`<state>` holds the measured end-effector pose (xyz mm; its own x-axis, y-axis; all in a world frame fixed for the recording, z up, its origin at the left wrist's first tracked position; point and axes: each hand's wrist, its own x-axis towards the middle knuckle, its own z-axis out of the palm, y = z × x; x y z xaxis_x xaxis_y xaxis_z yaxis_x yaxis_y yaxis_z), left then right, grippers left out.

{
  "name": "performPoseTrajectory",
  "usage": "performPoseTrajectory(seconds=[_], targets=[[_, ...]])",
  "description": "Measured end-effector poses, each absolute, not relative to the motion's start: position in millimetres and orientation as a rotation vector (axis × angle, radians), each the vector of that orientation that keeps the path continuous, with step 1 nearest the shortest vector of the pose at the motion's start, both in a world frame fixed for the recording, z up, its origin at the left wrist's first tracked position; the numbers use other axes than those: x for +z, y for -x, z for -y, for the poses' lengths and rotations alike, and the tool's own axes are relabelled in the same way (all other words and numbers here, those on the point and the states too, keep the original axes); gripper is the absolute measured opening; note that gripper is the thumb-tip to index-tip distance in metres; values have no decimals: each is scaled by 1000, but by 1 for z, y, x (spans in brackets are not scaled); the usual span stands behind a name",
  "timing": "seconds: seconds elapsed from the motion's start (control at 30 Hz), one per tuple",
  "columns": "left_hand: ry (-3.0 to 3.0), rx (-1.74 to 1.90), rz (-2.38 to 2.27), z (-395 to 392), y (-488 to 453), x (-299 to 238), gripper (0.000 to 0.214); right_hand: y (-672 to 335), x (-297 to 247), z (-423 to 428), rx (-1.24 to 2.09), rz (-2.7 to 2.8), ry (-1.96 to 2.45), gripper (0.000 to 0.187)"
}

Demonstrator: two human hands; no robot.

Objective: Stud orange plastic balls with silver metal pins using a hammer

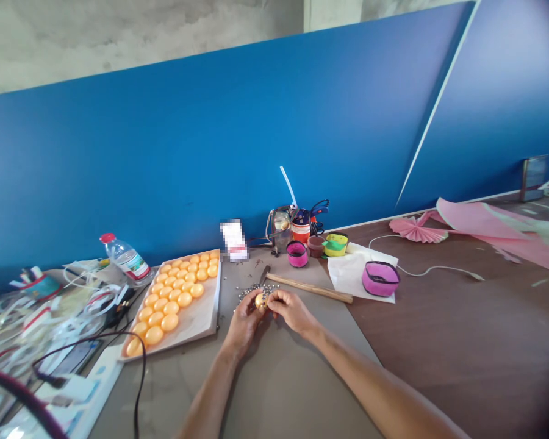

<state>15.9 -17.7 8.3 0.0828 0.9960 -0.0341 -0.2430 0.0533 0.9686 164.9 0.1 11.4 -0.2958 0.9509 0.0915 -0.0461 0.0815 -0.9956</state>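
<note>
My left hand (244, 320) and my right hand (290, 308) meet over the grey mat (274, 378), both with fingers pinched on one small orange ball (260, 300). Just beyond the ball lies a scatter of tiny metal beads (251, 289). A hammer with a wooden handle (313, 288) lies right behind my right hand. To the left of my left hand stands a white tray (201, 320) holding several orange balls (171, 302) in rows.
Small pink pots (380, 278) (297, 253), a yellow-green pot (335, 244) and tool cups (301, 227) stand by the blue wall. A water bottle (125, 257), cables and packaging (50, 317) crowd the left. Pink paper fans (414, 228) and sheets lie far right on the brown table.
</note>
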Motion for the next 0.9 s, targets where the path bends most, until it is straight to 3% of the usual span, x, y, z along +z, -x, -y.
performPoseTrajectory(seconds=[0.53,0.67,0.77,0.9], targets=[[-1189,1211,-1091,17,-19,6,45,-153,2,6,1295,1306,1128,4],[-1115,1217,-1057,19,-20,9,45,-153,1,4,1344,1210,1072,17],[-987,1240,-973,21,-20,12,43,-159,0,-4,1404,1235,961,15],[-822,1240,-866,21,-19,16,39,-174,-3,-15,1040,1447,1106,9]])
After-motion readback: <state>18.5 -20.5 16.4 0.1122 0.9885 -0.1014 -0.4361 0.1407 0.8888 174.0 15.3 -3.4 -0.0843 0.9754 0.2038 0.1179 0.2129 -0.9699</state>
